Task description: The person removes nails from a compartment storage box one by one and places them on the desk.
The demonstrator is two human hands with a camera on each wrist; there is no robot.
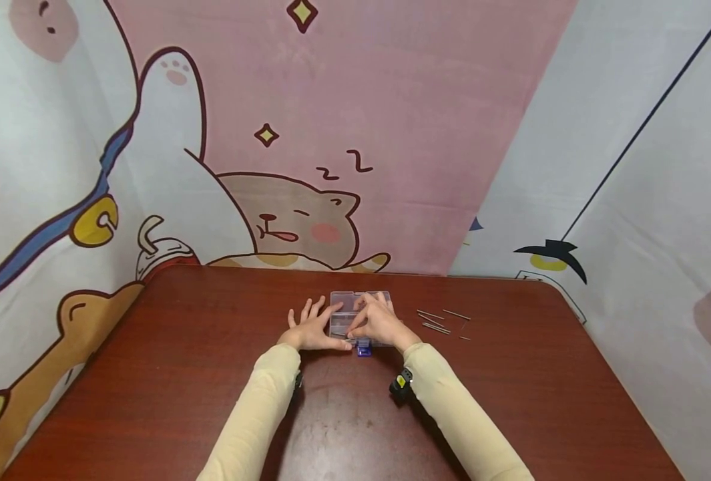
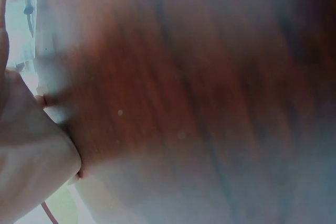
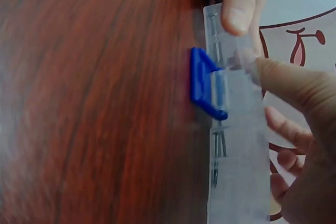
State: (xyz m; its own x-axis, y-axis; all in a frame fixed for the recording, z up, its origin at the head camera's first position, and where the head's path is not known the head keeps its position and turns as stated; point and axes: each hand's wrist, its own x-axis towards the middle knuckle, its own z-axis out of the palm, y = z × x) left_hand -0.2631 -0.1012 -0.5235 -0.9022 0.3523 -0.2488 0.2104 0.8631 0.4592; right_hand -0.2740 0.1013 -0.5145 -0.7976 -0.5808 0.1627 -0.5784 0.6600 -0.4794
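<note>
A clear plastic compartment box [image 1: 344, 302] with a blue latch [image 1: 364, 351] lies on the table between both hands. My left hand [image 1: 313, 329] spreads its fingers at the box's left side, its thumb [image 3: 239, 17] resting against the near corner. Over the box bends my right hand [image 1: 382, 324], thumb and fingers reaching down into it. Its thumb [image 3: 299, 82] crosses the rim in the right wrist view; whether the fingertips pinch anything is hidden. Through the front wall show several thin metal pieces [image 3: 218, 150], like nails. The left wrist view catches only part of the left hand [image 2: 34, 156].
Several thin metal pieces [image 1: 436, 327] lie loose on the brown table [image 1: 211, 374] right of the box. A cartoon-printed cloth [image 1: 421, 133] hangs behind the table's far edge.
</note>
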